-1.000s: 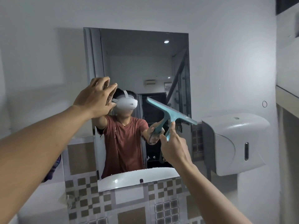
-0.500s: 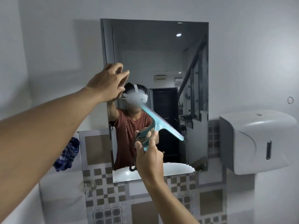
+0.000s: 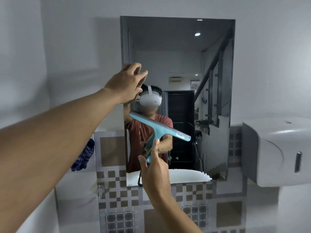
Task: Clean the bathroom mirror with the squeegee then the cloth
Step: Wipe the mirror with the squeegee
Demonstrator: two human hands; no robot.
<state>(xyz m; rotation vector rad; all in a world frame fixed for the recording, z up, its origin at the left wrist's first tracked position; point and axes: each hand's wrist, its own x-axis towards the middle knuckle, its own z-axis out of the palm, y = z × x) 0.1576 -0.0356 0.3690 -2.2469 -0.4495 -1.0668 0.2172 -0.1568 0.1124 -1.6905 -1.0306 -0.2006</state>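
right hand point(image 3: 154, 170) tight around one teal squeegee point(image 3: 159, 130), left hand point(image 3: 124, 83) at edge of one mirror point(image 3: 168, 64), grip unclear

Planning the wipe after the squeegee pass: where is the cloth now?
Head view, left side: the blue cloth is against the wall beside the tiled panel, lower-left of the mirror, partly behind the left forearm.

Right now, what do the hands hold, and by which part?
The right hand grips the teal squeegee by the lower end of its handle. The left hand, raised at the mirror's left edge, holds nothing visible.
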